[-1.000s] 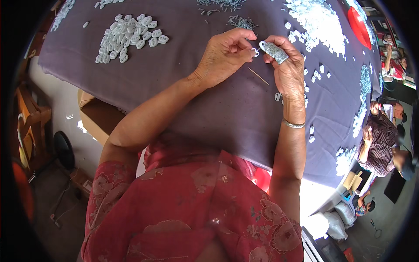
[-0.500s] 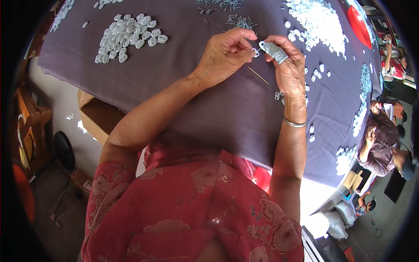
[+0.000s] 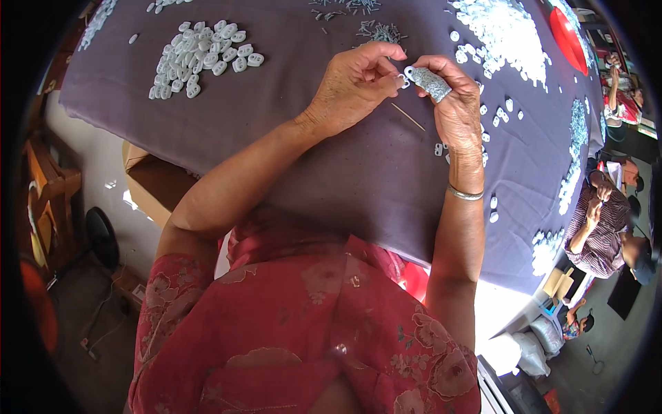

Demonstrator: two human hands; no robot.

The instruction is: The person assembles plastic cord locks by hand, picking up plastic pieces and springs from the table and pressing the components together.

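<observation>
Work in the head view seemed partway through one small set of parts. The left hand [image 3: 355, 81] had its grip closed in a pinch on a small white plastic-looking piece [image 3: 404, 82], which was just above the dark cloth-covered tabletop [image 3: 358, 183]. The right hand [image 3: 458, 107] faced it, its grip closed around a small white plastic-looking loop [image 3: 409, 72], with a silvery-grey speckled strip [image 3: 431, 85] along the thumb side (whether wrapped on or held, I could not tell).

The two white parts were very close; whether they were joined was too small to tell. Much else lay unhandled: a heap of rounded white pieces [image 3: 200, 58] to the left, a bigger sunlit white heap [image 3: 507, 45] to the right, and a cluster of thin grey-blue pins [image 3: 379, 32] beyond the hands.

The loop pointed up and left, toward the left hand. The strip's long axis slanted from there down and right; that of the pinched piece was hidden by fingertips. Below, a thin tan wooden-looking stick [image 3: 409, 116] lay on a similar slant.
</observation>
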